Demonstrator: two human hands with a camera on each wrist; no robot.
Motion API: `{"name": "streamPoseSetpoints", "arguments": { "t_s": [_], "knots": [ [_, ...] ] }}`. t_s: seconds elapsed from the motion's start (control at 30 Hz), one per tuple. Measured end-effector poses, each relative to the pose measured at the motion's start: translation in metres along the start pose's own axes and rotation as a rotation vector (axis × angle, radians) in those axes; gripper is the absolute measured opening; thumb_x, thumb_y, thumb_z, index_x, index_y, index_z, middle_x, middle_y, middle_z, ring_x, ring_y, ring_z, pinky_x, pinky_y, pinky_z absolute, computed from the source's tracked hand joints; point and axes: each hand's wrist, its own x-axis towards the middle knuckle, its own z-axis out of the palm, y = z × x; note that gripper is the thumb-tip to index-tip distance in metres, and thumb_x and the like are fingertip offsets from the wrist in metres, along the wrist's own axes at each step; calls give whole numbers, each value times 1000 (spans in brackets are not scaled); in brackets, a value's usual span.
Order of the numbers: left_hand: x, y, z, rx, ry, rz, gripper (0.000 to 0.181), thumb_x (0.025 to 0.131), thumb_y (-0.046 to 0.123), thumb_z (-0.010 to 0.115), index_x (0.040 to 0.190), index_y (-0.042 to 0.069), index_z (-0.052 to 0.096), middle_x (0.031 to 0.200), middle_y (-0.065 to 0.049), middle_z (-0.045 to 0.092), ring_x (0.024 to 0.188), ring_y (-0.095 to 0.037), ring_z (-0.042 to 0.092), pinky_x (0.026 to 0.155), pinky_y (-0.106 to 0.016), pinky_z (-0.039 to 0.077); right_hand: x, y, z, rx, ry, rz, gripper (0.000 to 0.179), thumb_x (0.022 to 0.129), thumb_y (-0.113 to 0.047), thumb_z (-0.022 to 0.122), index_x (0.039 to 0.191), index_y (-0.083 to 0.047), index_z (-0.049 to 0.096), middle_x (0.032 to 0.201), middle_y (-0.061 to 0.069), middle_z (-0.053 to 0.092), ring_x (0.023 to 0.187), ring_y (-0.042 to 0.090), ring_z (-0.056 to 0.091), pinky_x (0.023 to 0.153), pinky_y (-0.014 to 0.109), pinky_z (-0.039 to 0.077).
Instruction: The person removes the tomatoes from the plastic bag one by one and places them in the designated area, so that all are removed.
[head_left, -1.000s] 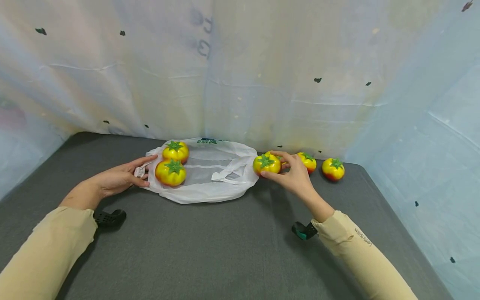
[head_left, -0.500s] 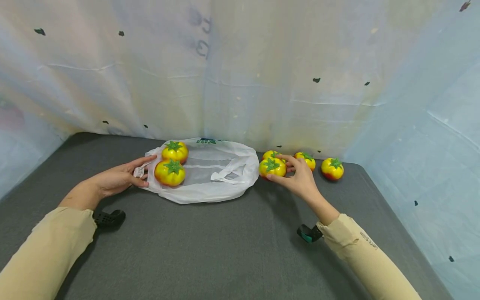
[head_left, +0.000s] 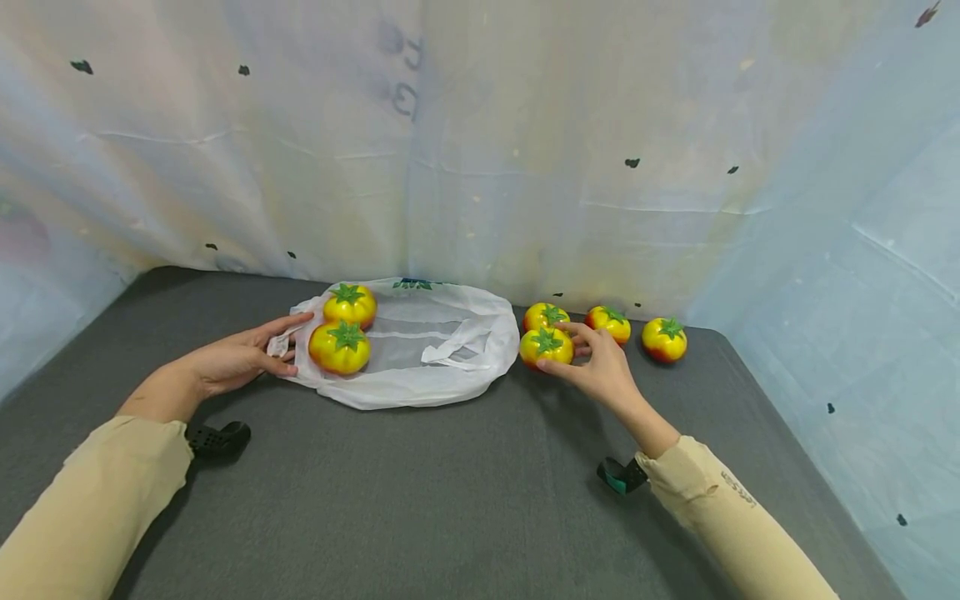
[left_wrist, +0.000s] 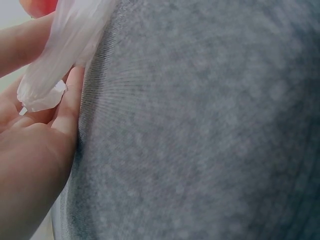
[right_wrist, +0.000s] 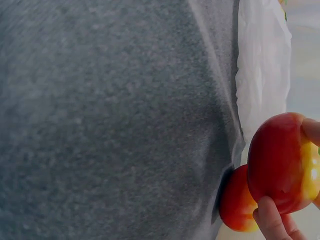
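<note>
In the head view my right hand (head_left: 600,364) pinches a glossy yellow-and-red tomato (head_left: 545,347) with a green leafy top, just right of the bag. The right wrist view shows fingertips (right_wrist: 270,220) on the red underside of this tomato. Another tomato (head_left: 542,315) lies close behind it, partly covered. A white plastic bag (head_left: 416,392) lies flat at the centre left. Two tomatoes, one at the front (head_left: 335,357) and one behind it (head_left: 360,310), rest at its left end. My left hand (head_left: 236,358) holds the bag's bunched left end between thumb and fingers.
Two further tomatoes, one nearer (head_left: 609,330) and one farther right (head_left: 662,346), sit along the back right of the dark grey tabletop (head_left: 420,500). A pale plastic sheet (head_left: 517,150) hangs close behind the table and along its sides.
My right hand has drawn the tomato slightly to the right and toward me, away from the bag's edge, uncovering more of the tomato behind. The left hand and the bag have stayed put.
</note>
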Motion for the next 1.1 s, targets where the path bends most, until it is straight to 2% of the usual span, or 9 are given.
{"name": "streamPoseSetpoints", "arguments": {
  "t_s": [0.43, 0.83, 1.1],
  "knots": [
    [0, -1, -1, -1, 0, 2, 94, 87, 0, 63, 156, 22, 3, 149, -7, -42, 136, -39, -36, 101, -72, -16, -4, 12, 5, -16, -52, -14, 63, 81, -39, 74, 134, -12, 55, 127, 16, 59, 108, 33, 61, 91, 49, 49],
    [0, -1, -1, 10, 3, 4, 94, 87, 1, 63, 155, 21, 2, 149, -8, -42, 136, -40, -36, 101, -73, -16, -4, 19, 5, -16, -85, -26, 63, 85, -39, 71, 137, -10, 52, 131, 18, 56, 110, 35, 59, 93, 50, 48],
    [0, 0, 0, 12, 2, 2, 93, 88, 2, 63, 155, 20, 2, 149, -8, -42, 135, -40, -37, 99, -73, -17, -5, 20, 6, -2, -84, 1, 66, 83, -41, 73, 138, -11, 51, 132, 17, 56, 113, 35, 58, 95, 51, 47]
  ]
}}
